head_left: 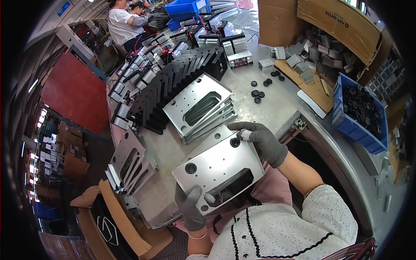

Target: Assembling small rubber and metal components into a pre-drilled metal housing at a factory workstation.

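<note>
Both my hands, in dark grey gloves, hold a silver sheet-metal panel [207, 180] tilted over the near edge of the table. My left hand [190, 206] grips its lower left corner, fingers closed round the edge. At the upper right corner, my right hand [262, 142] is closed on the panel, its thumb next to a black rubber grommet [235, 142]. Another black grommet [191, 168] sits in the upper left hole. A large angular cutout opens in the panel's lower part. Just beyond lies a stack of similar silver panels [195, 102].
Loose black grommets [258, 93] lie on the metal table. To the right stands a blue bin [362, 115] of grommets; behind it, a cardboard box [342, 26] holds heat sinks. Black brackets [173, 82] stand in a row. More panels [130, 162] lean at left, above an open carton [117, 221]. Co-workers [123, 21] are far off.
</note>
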### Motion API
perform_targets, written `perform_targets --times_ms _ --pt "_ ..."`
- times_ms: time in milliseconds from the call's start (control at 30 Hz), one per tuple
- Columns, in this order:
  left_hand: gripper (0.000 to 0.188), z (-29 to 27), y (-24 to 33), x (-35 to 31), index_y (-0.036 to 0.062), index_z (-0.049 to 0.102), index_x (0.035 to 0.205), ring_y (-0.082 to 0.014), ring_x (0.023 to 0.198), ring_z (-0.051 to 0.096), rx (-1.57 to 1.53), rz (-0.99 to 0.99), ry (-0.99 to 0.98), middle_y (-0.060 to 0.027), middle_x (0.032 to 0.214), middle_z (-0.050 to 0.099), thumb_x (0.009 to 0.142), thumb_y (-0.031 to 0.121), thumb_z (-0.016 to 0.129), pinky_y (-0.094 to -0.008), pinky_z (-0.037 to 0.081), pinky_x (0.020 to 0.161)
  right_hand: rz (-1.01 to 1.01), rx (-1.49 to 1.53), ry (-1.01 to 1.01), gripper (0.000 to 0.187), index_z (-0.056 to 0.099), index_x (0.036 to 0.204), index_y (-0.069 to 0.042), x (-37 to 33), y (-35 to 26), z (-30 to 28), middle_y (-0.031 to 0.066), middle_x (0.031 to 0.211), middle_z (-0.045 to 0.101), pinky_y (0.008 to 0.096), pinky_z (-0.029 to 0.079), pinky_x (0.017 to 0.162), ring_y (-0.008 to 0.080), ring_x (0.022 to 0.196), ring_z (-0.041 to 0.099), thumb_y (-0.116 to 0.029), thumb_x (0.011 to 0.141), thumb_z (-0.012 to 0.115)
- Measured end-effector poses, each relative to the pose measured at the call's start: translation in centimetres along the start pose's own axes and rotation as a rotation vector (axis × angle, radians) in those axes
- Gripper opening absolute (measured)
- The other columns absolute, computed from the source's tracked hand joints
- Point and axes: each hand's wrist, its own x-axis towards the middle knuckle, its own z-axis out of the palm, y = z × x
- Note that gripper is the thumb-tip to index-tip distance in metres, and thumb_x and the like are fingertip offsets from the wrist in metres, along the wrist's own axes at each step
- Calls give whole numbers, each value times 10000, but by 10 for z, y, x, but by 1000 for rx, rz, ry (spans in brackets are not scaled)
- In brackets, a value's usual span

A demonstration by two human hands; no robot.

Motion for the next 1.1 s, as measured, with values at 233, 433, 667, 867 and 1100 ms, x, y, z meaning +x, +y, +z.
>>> perform_targets --times_ms 233,433,667,867,1100 --pt "590 -9 -11 2 -65 455 1314 -265 913 660 -118 31 -56 -182 1129 607 743 64 523 -335 562 763 -185 -125 -34 483 506 1333 20 -1 6 6 83 1096 629 283 492 894 143 980 614 -165 895 596" --pt "611 -9 -14 -2 -56 433 1346 -238 858 664 -88 -19 -64 -159 1090 621 747 42 503 -316 560 719 -103 -197 102 433 521 1279 54 -2 9 8 90 1118 606 283 466 896 136 980 599 -88 882 618" --pt "885 -18 -39 11 60 227 1507 -376 1409 279 -460 331 -536 -169 1537 268 877 578 569 -557 284 1138 -119 23 197 346 575 1207 17 -4 31 -7 66 1068 621 277 479 876 122 948 583 -84 880 629" --pt "513 -3 -34 7 -15 378 1388 -308 1337 386 22 293 -14 -158 1394 426 881 37 433 -530 334 1119 -654 -1061 368 295 670 1041 -90 20 18 -33 84 1087 617 310 483 840 244 971 594 -34 752 668" --pt "410 -16 -43 22 -38 494 1228 -283 1199 525 -497 38 -281 -133 1191 554 826 45 496 -444 425 1051 -563 -2064 695 176 718 904 -146 68 -26 -103 55 1137 572 407 378 900 290 1113 465 -149 756 624"
